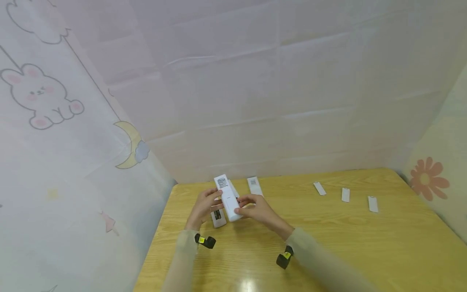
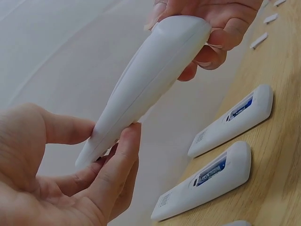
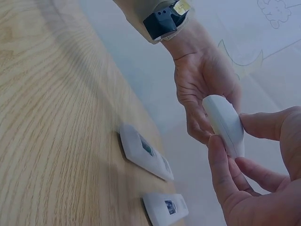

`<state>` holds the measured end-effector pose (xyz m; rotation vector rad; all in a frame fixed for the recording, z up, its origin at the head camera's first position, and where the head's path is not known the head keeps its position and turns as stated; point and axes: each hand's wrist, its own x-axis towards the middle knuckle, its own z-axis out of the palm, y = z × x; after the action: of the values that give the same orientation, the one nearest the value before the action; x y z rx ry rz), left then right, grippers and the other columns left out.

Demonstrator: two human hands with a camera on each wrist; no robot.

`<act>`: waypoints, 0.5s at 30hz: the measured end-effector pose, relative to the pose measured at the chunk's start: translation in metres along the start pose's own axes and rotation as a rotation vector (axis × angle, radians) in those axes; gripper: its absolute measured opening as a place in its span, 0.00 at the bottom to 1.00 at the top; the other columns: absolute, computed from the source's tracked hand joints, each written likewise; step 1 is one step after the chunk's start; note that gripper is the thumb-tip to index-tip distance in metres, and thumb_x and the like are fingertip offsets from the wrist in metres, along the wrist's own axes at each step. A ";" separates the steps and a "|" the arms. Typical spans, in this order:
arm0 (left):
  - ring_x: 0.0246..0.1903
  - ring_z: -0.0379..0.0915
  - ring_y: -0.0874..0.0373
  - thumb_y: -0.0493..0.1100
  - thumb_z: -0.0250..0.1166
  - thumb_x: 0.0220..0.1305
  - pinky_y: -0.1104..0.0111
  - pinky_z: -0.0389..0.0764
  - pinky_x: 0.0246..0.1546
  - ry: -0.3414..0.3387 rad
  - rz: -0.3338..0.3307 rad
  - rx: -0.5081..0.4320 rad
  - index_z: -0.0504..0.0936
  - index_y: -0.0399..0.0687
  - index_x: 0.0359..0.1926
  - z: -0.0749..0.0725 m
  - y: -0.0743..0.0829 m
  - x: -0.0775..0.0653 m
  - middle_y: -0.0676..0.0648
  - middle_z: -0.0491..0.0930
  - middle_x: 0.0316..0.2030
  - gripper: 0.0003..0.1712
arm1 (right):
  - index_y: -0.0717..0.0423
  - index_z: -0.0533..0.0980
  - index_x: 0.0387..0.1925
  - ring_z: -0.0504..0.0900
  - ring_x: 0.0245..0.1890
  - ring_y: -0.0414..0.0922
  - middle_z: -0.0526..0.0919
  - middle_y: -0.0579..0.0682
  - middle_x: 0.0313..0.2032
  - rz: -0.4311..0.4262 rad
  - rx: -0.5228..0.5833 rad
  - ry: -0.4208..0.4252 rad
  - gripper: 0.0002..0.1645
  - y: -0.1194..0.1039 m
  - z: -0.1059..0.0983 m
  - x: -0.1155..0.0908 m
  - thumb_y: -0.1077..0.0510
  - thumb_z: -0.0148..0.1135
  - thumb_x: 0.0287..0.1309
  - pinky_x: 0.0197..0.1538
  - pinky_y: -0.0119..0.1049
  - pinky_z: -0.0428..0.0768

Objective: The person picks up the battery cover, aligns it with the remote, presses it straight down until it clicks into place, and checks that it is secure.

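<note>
A white remote control is held up over the table with its back and printed label facing upward. My left hand pinches its narrower label end between thumb and fingers. At the thicker end, my right hand grips it with the thumb on one side and fingers on the other. Below, another remote lies with its battery bay uncovered. In the left wrist view, a remote and one behind it show blue batteries in uncovered bays. My hands partly hide the remotes beneath them.
Three small white battery covers, a left one, a middle one and a right one, lie apart on the wooden table. A patterned cloth hangs behind the table, and more cloth is at both sides.
</note>
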<state>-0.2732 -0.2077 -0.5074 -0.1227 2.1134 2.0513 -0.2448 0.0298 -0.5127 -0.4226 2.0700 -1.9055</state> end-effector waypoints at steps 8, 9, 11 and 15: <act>0.58 0.83 0.38 0.48 0.63 0.80 0.60 0.91 0.52 0.053 0.001 0.009 0.68 0.27 0.74 -0.006 0.000 0.001 0.27 0.77 0.64 0.35 | 0.68 0.78 0.61 0.89 0.40 0.49 0.83 0.63 0.51 -0.009 0.004 0.000 0.29 0.001 0.007 0.005 0.58 0.75 0.65 0.46 0.42 0.92; 0.58 0.83 0.38 0.48 0.64 0.79 0.61 0.91 0.52 0.059 0.001 0.005 0.68 0.27 0.74 -0.006 0.000 0.001 0.27 0.77 0.64 0.35 | 0.68 0.78 0.61 0.89 0.40 0.48 0.83 0.63 0.51 -0.008 0.002 0.004 0.28 0.001 0.008 0.006 0.58 0.75 0.65 0.46 0.42 0.92; 0.58 0.84 0.39 0.48 0.64 0.79 0.61 0.91 0.52 0.067 0.004 0.001 0.69 0.27 0.73 -0.007 0.000 0.001 0.27 0.77 0.64 0.35 | 0.67 0.79 0.60 0.89 0.40 0.48 0.83 0.61 0.50 -0.005 0.001 0.012 0.27 0.000 0.009 0.007 0.57 0.75 0.65 0.46 0.42 0.92; 0.57 0.84 0.40 0.49 0.65 0.79 0.61 0.90 0.53 0.078 0.019 -0.009 0.69 0.28 0.73 -0.008 0.001 0.001 0.27 0.76 0.65 0.35 | 0.65 0.80 0.60 0.89 0.41 0.48 0.84 0.60 0.49 -0.004 0.002 0.028 0.27 -0.003 0.012 0.008 0.57 0.76 0.64 0.45 0.41 0.92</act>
<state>-0.2752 -0.2159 -0.5064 -0.1878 2.1588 2.0991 -0.2471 0.0151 -0.5106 -0.4025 2.0856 -1.9265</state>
